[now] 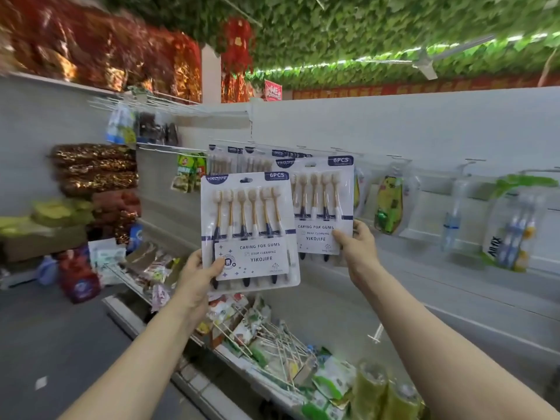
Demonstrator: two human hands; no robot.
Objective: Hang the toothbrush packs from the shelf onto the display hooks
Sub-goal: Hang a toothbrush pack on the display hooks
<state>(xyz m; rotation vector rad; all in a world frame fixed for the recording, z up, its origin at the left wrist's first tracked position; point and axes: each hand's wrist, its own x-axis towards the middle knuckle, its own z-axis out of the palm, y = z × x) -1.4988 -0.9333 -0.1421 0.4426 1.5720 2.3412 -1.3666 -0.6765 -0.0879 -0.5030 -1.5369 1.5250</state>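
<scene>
Here, your left hand pinched the lower left corner of the near toothbrush pack, thumb flat on the front card and fingers hidden behind it. You held that pack upright above the hand, clear of the wall. Your right hand was clamped on the lower right corner of the 2nd toothbrush pack, thumb on the printed card. That pack rose up and to the left of the hand, close against the white back panel. Whether its hang hole sat on a hook, you could not tell. Each pack was marked 6PCS, and the near one overlapped the left edge of the other.

Above and between your hands, a row of hung packs sat against the panel. To the right of your right hand, display hooks stuck out from the panel, and a yellow-green pouch hung just beside that hand.

Below both hands, the lower shelf carried a jumble of small packets. Left of your left hand lay the grey floor with stacked goods. Overhead, a leaf ceiling held a ceiling fan, and red and gold decorations filled the upper left.
</scene>
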